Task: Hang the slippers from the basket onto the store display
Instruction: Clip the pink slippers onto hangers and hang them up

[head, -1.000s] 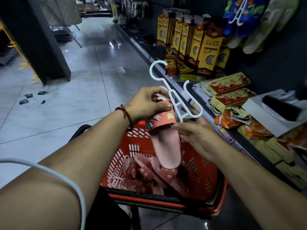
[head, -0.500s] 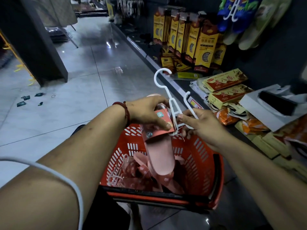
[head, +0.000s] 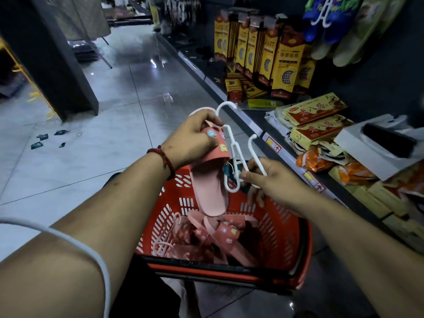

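Grips slipper (head: 207, 189) by strap with left hand (head: 192, 143), above basket (head: 288, 228). Pinches hanger (head: 232, 148) with right hand (head: 269, 183), now shifted lower, at slipper's 3 o'clock. Probably still fitting; display (head: 390, 65), 1 o'clock, not yet reached.

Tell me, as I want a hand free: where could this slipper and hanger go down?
Roomiest is the right side of the basket, between the heaped pink slippers and its red wall. A narrow dark shelf strip lies between the upright yellow boxes and the flat red-yellow packets. Nearer, orange bags and a white box crowd it.
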